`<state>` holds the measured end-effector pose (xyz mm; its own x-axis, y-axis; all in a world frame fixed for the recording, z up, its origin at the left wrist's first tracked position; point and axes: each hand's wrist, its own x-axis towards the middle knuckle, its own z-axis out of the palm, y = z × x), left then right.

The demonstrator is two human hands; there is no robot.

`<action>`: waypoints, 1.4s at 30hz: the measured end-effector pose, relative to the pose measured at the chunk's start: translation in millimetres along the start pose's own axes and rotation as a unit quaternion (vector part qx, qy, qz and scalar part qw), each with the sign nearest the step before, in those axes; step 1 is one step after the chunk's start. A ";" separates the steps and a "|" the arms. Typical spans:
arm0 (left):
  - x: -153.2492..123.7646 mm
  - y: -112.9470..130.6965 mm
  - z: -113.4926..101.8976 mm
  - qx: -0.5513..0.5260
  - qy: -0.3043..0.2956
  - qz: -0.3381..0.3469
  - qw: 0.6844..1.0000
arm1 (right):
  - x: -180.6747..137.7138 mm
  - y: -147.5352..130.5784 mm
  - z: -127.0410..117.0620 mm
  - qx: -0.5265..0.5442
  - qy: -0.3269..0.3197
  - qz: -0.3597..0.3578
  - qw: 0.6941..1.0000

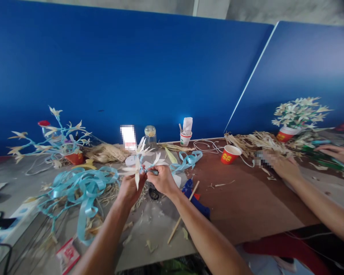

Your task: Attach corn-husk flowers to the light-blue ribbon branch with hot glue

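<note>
My left hand (129, 190) is closed round the base of a pale straw flower (137, 168) with long pointed petals. My right hand (162, 178) pinches light blue ribbon (186, 160) against the flower's stem, right beside the left hand. The ribbon trails off to the right in loops on the table. A big tangle of the same blue ribbon (80, 189) lies just left of my left hand.
A blue glue gun (193, 198) and a wooden stick (183, 213) lie under my right forearm. A ribbon-wrapped branch with straw flowers (51, 139) stands at the left. Red paper cups (229, 154), a glass jar (150, 136), straw husks (258, 141). Another person's hand (279, 165) works at the right.
</note>
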<state>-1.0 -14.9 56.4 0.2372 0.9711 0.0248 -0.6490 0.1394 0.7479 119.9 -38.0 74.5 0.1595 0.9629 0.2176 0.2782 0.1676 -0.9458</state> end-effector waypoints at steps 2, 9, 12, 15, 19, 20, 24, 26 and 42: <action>0.3 0.3 -2.1 -0.003 -0.014 -0.017 1.000 | -1.8 -1.0 1.5 0.006 -0.014 -0.015 1.000; -5.3 0.7 -3.8 0.002 -0.030 -0.041 0.999 | -3.8 -10.4 1.3 0.118 -0.064 -0.002 0.991; -7.6 4.5 -7.3 0.025 -0.060 -0.051 0.997 | -3.0 -10.2 0.9 0.240 -0.116 0.088 0.960; -9.5 10.3 -11.6 0.050 -0.093 -0.087 0.991 | -1.7 -7.0 0.2 0.299 -0.164 0.143 0.929; -11.7 17.0 -14.0 0.035 -0.116 -0.115 0.986 | 0.2 -0.1 -0.2 0.317 -0.200 0.184 0.909; -11.8 18.3 -14.4 0.030 -0.118 -0.117 0.986 | 0.4 1.8 -0.1 0.321 -0.202 0.191 0.905; -10.1 22.3 -17.9 0.064 -0.116 -0.129 0.983 | -0.4 7.6 0.1 0.327 -0.222 0.207 0.895; -9.2 23.3 -20.2 0.090 -0.123 -0.131 0.980 | -1.4 7.8 -0.3 0.328 -0.240 0.216 0.888; -12.3 20.0 -19.4 0.091 -0.181 -0.095 0.975 | -11.5 6.9 -2.8 0.374 -0.270 0.270 0.845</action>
<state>-30.9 -20.3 58.1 0.6012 0.7949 0.0818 -0.4369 0.2413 0.8665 122.6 -48.4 66.1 -0.4396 0.8641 -0.2450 -0.4056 -0.4344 -0.8042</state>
